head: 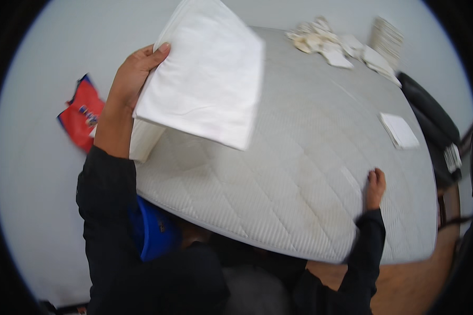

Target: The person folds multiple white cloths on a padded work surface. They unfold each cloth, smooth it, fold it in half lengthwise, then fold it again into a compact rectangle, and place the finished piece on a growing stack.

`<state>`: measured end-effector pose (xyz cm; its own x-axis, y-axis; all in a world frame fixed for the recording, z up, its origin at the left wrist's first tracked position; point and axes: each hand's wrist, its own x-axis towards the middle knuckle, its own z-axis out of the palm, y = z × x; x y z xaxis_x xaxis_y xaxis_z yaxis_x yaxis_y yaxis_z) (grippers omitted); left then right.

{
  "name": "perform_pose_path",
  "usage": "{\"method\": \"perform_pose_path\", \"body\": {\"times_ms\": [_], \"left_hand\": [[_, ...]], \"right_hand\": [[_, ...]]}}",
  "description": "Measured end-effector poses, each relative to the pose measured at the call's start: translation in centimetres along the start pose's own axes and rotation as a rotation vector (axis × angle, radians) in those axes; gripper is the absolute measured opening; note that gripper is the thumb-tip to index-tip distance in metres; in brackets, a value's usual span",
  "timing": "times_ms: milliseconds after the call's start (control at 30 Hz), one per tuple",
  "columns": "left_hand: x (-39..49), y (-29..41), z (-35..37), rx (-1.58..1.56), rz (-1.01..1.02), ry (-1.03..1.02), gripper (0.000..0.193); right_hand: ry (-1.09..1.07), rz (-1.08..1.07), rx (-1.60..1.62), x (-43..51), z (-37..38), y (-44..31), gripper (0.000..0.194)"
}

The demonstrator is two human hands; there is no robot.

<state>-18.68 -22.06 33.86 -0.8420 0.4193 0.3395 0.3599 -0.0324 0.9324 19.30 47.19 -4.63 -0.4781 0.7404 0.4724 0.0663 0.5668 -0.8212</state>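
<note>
My left hand (136, 73) grips the left edge of a folded white cloth (205, 78), thumb on top, and holds it raised above the mattress (260, 189). Behind my left wrist, partly hidden, a cream-white folded stack or roll (146, 141) rests at the mattress's left side. My right hand (375, 189) is over the right part of the mattress with its fingers curled in and nothing visible in them. Beyond it lies a smaller folded white cloth (400, 131).
Crumpled off-white cloths (319, 39) lie at the far edge, near a tall stack of folded cloths (386, 41). A black padded seat (429, 106) borders the right side. A blue bucket (153, 228) stands below the near left edge. A red bag (82, 114) is at the left.
</note>
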Motion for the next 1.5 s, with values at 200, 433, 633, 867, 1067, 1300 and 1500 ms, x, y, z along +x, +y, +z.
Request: {"method": "perform_pose_path", "body": {"times_ms": [200,433,633,867,1067,1300,1500], "left_hand": [[-0.1,-15.6,15.0,0.029,-0.506,-0.230,0.038],[-14.4,-19.2,25.6,0.544,0.114,-0.206,0.047],[-19.4,-15.3,32.8,0.812,0.217,-0.554,0.068],[-18.4,-15.8,33.8,0.825,0.081,-0.667,0.040],[-15.4,-17.3,34.0,0.867,0.201,-0.414,0.060],[-10.5,-21.7,31.7,0.921,-0.019,-0.398,0.051],[-8.0,-24.0,31.0,0.742,-0.145,-0.426,0.024]], "right_hand": [[0.041,-0.110,-0.180,-1.1,-0.4,-2.1,0.030],[0.079,-0.262,-0.214,-4.2,-0.1,-4.7,0.022],[-0.120,-0.107,-0.029,-8.6,2.0,-10.0,0.023],[-0.342,0.246,0.234,-13.1,3.9,-14.8,0.051],[-0.454,0.535,0.247,-13.4,3.9,-20.2,0.080],[-0.608,0.712,0.418,-13.4,6.7,-23.4,0.048],[-0.564,0.666,0.436,-14.0,7.5,-22.7,0.043]]}}
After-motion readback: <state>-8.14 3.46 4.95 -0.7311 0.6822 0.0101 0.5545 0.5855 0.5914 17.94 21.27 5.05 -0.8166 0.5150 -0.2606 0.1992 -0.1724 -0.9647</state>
